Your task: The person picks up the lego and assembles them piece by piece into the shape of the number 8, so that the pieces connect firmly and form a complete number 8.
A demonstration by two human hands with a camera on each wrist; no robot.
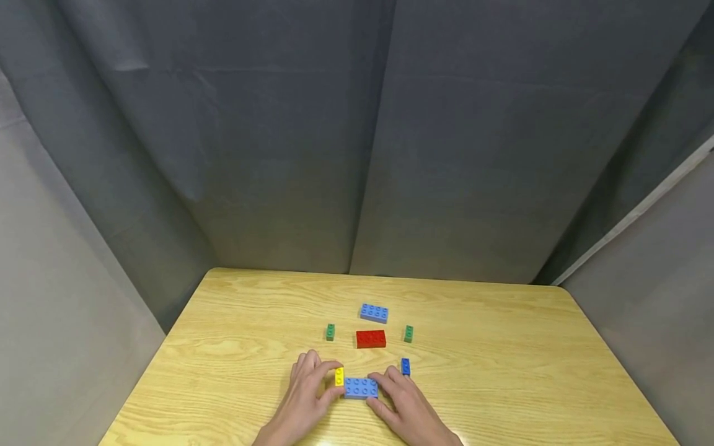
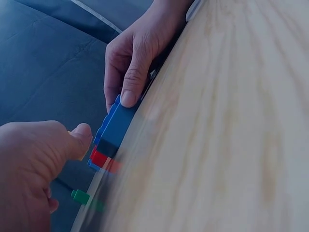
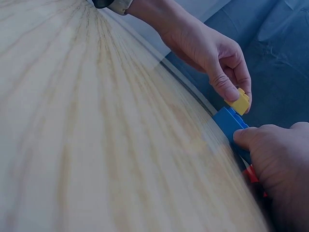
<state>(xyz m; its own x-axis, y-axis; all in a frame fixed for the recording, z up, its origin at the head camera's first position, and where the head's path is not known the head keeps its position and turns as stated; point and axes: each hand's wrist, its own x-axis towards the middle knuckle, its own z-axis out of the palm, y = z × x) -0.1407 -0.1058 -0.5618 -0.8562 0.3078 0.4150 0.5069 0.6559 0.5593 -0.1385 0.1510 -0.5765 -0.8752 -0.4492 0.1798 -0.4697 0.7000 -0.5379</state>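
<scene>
Between thumb and index finger my left hand (image 1: 304,393) pinches a small yellow toy brick (image 1: 339,376). It is held just above the left end of a light blue eight-stud brick (image 1: 361,388), as the right wrist view shows. That blue brick lies on the table with its studs up, and my right hand (image 1: 404,402) grips its right end with thumb and fingers. In the left wrist view the right hand's thumb (image 2: 129,94) presses on the blue brick's side, while the left hand (image 2: 38,159) hides most of the yellow brick.
Beyond the hands lie a red brick (image 1: 370,339) and another light blue brick (image 1: 374,313). Small green bricks sit to the left (image 1: 330,332) and right (image 1: 409,334) of the red one. A small dark blue brick (image 1: 405,366) lies by the right fingers. Grey curtains (image 1: 279,155) surround the wooden table (image 1: 502,359).
</scene>
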